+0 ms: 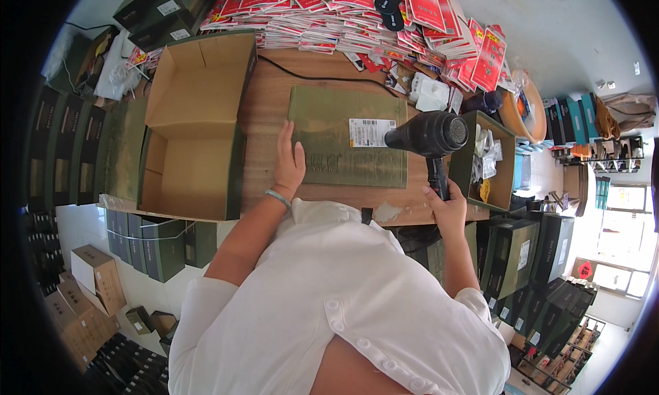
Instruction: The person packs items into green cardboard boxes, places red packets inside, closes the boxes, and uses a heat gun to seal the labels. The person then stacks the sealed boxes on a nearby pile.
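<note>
A flat green cardboard box lid (pixel 350 110) lies on the wooden table in front of me, with a white printed label (pixel 368 133) on its right part. My right hand (pixel 447 206) grips the handle of a black hair dryer (pixel 420 134). The dryer's narrow nozzle points left, right beside the label. At the left edge of the green piece rests my left hand (pixel 290 160), fingers stretched out and touching it. Left of that hand stands an open green box (pixel 192 168) with a bare brown inside and its lid raised.
Stacks of red printed packets (pixel 329 24) line the table's far side. A dark cord (pixel 322 77) runs across the back. On the right sits a green box of small plastic bags (pixel 489 155), near a tan basket (pixel 532 113). Green shoe-type boxes (pixel 65 148) are stacked at the left.
</note>
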Motion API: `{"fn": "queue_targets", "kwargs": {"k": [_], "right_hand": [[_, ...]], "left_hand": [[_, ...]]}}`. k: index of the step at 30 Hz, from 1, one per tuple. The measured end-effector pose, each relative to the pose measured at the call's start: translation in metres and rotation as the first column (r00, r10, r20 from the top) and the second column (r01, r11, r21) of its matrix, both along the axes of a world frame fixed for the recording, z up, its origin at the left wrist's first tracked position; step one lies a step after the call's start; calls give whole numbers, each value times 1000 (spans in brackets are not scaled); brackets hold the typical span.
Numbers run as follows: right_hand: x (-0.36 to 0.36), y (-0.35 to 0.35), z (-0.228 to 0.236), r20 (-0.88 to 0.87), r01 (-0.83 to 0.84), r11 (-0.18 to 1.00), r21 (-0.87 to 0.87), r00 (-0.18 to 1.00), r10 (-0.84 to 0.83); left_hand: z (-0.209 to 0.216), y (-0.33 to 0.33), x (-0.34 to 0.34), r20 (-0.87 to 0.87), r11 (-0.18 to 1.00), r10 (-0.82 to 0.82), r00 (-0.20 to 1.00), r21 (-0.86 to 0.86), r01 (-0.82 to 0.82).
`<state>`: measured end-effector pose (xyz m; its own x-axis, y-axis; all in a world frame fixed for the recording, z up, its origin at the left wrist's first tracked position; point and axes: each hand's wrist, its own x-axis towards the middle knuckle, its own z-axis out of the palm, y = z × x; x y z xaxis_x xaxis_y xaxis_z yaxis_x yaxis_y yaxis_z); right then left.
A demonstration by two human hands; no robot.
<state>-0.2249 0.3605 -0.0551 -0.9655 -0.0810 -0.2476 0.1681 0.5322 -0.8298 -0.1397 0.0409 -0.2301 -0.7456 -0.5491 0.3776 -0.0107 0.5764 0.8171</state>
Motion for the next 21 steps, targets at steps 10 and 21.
{"fn": "queue_targets", "kwargs": {"k": [10,21], "right_hand": [[1,8,10,90,-43,999,-23,995,45],[-14,-5,-18,-48,-52,999,5,997,53]], "left_hand": [[1,-3,0,19,999,28,999,-41,-27],[3,-2,0,6,1000,18,1000,-22,-17]]}}
